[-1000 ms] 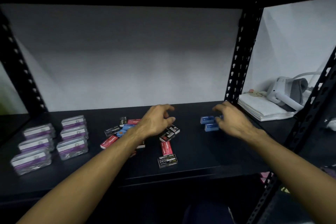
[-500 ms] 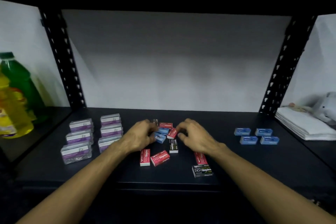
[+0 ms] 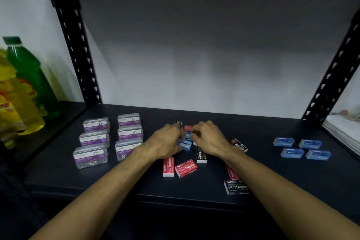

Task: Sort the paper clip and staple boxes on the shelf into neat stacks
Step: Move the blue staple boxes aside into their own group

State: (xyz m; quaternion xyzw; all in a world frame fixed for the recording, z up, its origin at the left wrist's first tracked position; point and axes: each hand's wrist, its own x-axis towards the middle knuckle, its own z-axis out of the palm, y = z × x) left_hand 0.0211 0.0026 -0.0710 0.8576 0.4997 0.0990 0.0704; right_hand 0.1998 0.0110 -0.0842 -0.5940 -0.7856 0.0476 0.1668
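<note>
On the dark shelf point(image 3: 194, 197) a loose pile of small red, black and blue staple boxes lies in the middle. My left hand point(image 3: 165, 143) grips a blue staple box point(image 3: 184, 144) at the pile's left side. My right hand point(image 3: 209, 139) has its fingers curled on another blue box point(image 3: 188, 137) just behind it; red boxes point(image 3: 186, 168) and a black box point(image 3: 201, 154) lie in front. Several clear paper clip boxes point(image 3: 109, 138) stand in two rows on the left. Several blue staple boxes point(image 3: 301, 148) lie flat in a grid on the right.
Green and yellow bottles point(image 3: 29, 87) stand beyond the left shelf post point(image 3: 78, 50). A right post point(image 3: 331, 80) separates a stack of white cloth or paper point(image 3: 342, 128). Another black staple box point(image 3: 235, 187) lies near the shelf's front edge.
My right hand left the blue boxes on the right and came to the middle pile. Both hands have closed on blue boxes there. The view swung left.
</note>
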